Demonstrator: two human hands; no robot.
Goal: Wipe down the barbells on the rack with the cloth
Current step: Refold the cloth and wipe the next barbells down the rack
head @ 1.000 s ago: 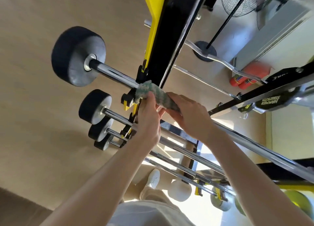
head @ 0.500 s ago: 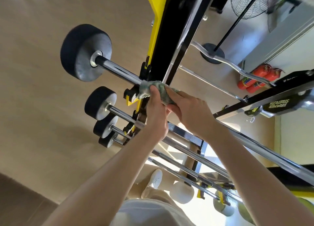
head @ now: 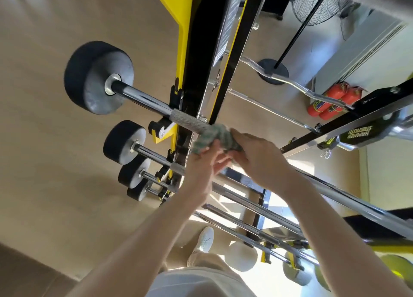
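On the top barbell (head: pixel 143 100), fingers (head: pixel 214 155) grip cloth (head: pixel 214 135).

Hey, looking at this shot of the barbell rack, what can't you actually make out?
All in the head view:
- Top barbell, middle stretch: hidden under the cloth and the right hand.
- Its far end: cut off by the right edge.
- Left hand: blurred, so its grip on the cloth is unclear.
- Label on the rack: seen too obliquely to read.

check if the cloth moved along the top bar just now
Yes: the cloth slid along the top bar, away from the yellow hook, toward the middle.
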